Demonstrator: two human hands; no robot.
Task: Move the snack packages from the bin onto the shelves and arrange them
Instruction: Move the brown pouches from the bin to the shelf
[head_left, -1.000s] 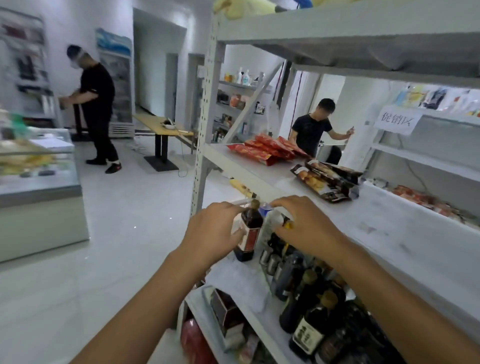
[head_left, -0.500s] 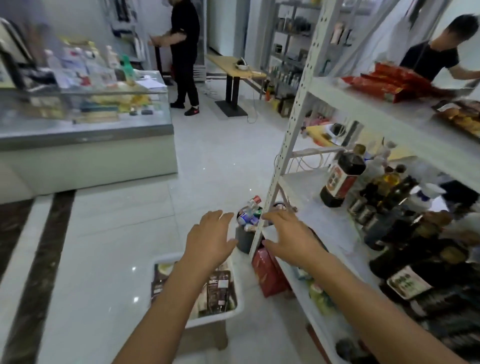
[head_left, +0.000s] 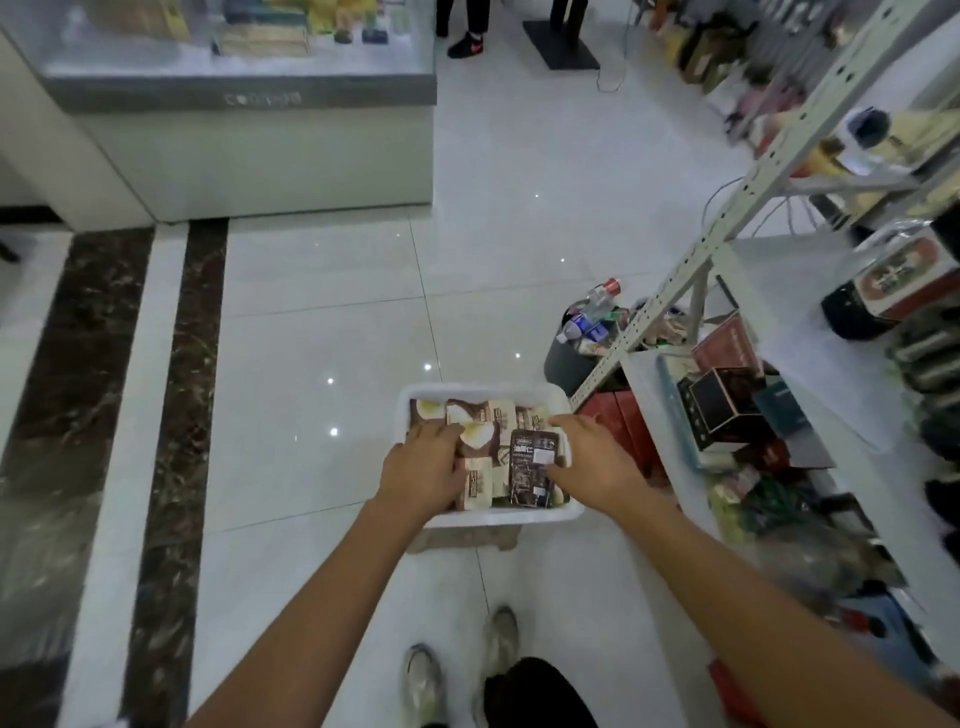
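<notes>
You are looking down at the shop floor and the shelf rack beside it.
Your glossy white tiled floor (head_left: 322, 322), crossed by two dark marble strips (head_left: 171, 415), carries a white plastic bin (head_left: 483, 391) raised on a low beige stand (head_left: 467, 540). A dark grey bucket stuffed with bottles (head_left: 563, 364) stands at the foot of the white perforated metal shelf rack (head_left: 688, 265). Dark cardboard boxes (head_left: 722, 410) sit on its lower shelf, and a dark red-labelled bottle (head_left: 893, 280) stands on the shelf above.

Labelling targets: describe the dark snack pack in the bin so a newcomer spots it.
Find the white bin left of the shelf rack's corner post. In its right half, beside the right hand, lies a flat snack pack. It alone is near-black with a white sticker; its neighbours are cream and brown.
</notes>
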